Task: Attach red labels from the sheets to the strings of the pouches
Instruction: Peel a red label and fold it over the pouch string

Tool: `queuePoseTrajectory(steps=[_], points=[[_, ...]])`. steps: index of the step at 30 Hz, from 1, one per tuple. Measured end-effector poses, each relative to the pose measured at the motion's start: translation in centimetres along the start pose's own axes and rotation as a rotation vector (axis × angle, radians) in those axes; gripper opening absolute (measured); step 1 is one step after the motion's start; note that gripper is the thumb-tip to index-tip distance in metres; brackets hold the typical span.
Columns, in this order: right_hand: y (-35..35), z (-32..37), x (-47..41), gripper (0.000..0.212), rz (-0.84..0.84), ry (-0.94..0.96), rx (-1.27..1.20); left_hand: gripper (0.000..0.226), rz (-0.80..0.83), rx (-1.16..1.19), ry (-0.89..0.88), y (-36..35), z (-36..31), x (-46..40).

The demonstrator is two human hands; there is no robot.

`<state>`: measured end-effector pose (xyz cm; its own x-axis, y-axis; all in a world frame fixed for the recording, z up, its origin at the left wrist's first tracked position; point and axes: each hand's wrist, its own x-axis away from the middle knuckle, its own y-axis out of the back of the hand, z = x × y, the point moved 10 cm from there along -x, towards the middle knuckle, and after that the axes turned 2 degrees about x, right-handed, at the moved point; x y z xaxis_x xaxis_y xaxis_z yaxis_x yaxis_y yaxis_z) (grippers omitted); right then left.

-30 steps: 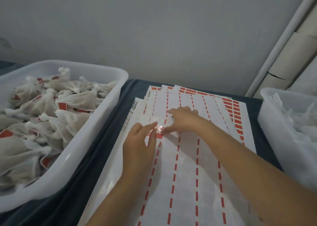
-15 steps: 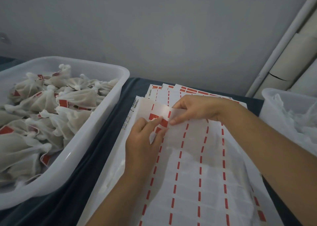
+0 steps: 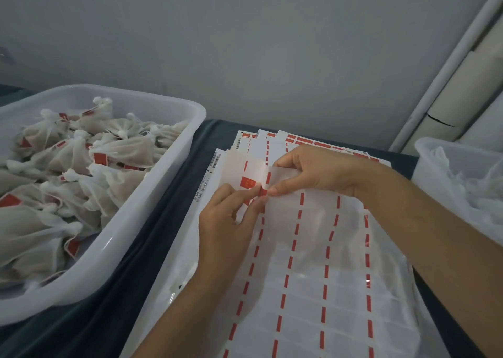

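Both hands are pinching: the left hand (image 3: 226,221) holds a red label (image 3: 262,191) between thumb and forefinger at the upper left of the sheets, and the right hand (image 3: 313,172) pinches the curled-up edge of the top sheet (image 3: 313,262) right beside it, fingertips nearly meeting.

From where I stand, the dark blue tabletop (image 3: 152,235) carries everything. On the left sits a big white tub (image 3: 130,243), heaped with pale mesh pouches (image 3: 122,151), many showing small red tags at their tied necks. On the right edge is a second translucent bin (image 3: 435,153) holding crumpled white material; I cannot tell what it is.

Between the two lies the fanned stack of label sheets (image 3: 272,140), the upper ones mostly stripped, with only narrow red dashes left in columns. Sheets further back show rows of full red labels (image 3: 307,141). One whole red label (image 3: 247,181) remains on the lifted sheet, just above the left thumb.
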<state>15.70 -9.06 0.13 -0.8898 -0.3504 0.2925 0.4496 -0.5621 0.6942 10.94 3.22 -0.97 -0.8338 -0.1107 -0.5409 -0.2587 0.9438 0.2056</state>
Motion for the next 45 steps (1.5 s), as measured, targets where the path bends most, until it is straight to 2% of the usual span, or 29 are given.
queuePoseTrajectory(steps=[8, 14, 18, 24, 29, 33, 36, 39, 42, 45], points=[[-0.2, -0.3, 0.3, 0.009, 0.005, -0.02, -0.024, 0.026, 0.011, 0.059, 0.04, -0.3, 0.4, 0.2], [-0.2, 0.3, 0.7, 0.014, -0.049, 0.002, 0.011, 0.009, 0.042, 0.157, 0.232, -0.8, 2.4, 0.4], [-0.4, 0.8, 1.1, 0.014, -0.061, 0.009, 0.022, 0.019, 0.031, 0.182, 0.235, -0.6, 2.2, 0.4], [-0.4, 1.0, 1.0, 0.015, -0.085, -0.002, 0.041, 0.012, 0.019, 0.128, 0.185, -0.6, 1.7, 0.4], [-0.1, 0.5, 0.8, 0.014, -0.112, -0.03, 0.03, 0.01, -0.003, 0.183, 0.26, -0.4, 2.5, 0.6], [0.1, 0.5, 0.8, 0.012, -0.106, -0.039, 0.043, 0.009, 0.02, 0.199, 0.252, -0.6, 2.2, 0.4], [0.1, 0.3, 0.9, 0.014, -0.093, -0.042, 0.035, 0.008, 0.042, 0.265, 0.344, -0.9, 3.1, 0.6], [0.0, 0.1, 0.9, 0.014, -0.093, -0.048, 0.038, 0.005, 0.047, 0.264, 0.361, -1.1, 3.3, 0.7], [-0.1, 0.3, 0.9, 0.012, -0.096, -0.045, 0.048, 0.019, 0.013, 0.269, 0.354, -0.9, 3.2, 0.7], [-0.1, 0.3, 0.9, 0.007, -0.097, -0.047, 0.053, 0.019, -0.004, 0.278, 0.376, -0.9, 3.5, 0.8]])
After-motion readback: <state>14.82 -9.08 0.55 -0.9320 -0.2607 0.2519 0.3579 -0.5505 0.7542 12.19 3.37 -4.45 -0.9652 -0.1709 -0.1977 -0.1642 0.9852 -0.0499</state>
